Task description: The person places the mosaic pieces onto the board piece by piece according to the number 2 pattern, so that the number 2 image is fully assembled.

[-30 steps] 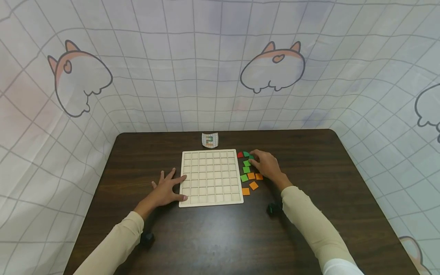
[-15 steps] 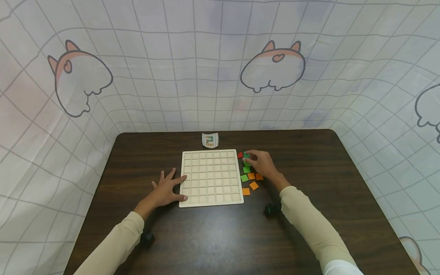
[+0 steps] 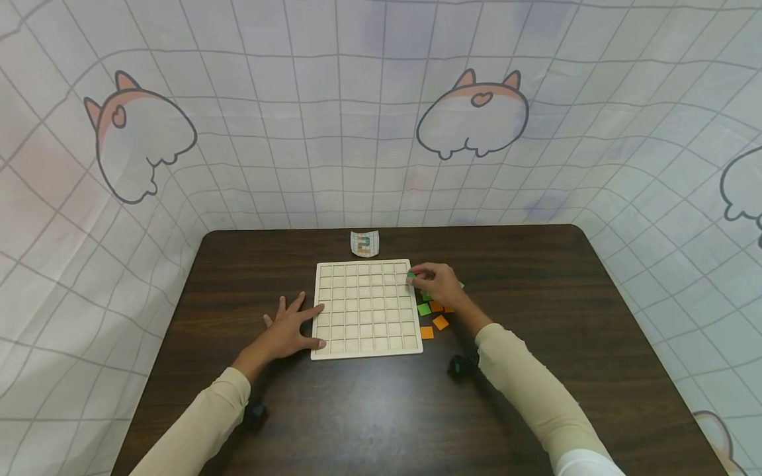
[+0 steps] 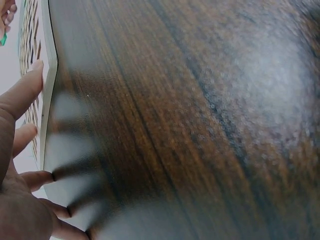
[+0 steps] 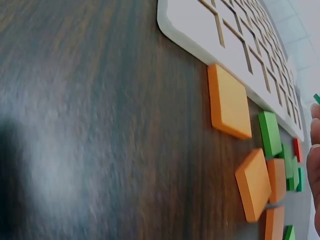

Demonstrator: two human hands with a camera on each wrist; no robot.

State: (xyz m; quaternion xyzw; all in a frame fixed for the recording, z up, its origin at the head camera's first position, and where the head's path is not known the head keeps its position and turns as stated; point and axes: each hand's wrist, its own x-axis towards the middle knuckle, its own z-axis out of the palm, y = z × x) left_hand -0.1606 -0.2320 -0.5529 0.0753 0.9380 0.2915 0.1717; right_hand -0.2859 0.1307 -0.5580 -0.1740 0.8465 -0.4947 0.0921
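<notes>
Left hand (image 3: 289, 330) (fingers spread) touches one board (image 3: 366, 311); right hand (image 3: 437, 283) pinches one green piece (image 3: 411, 274) near four orange tiles (image 3: 440, 322).

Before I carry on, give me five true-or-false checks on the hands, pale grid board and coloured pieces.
1. The bare right hand pinches a small green piece. True.
2. The bare left hand touches the pale square grid board. True.
3. Flat orange square pieces lie on the dark wood-grain table. True.
4. The left hand also pinches a piece. False: it pinches none.
5. Those orange square pieces fill the board's cells. False: they lie to its right.
</notes>
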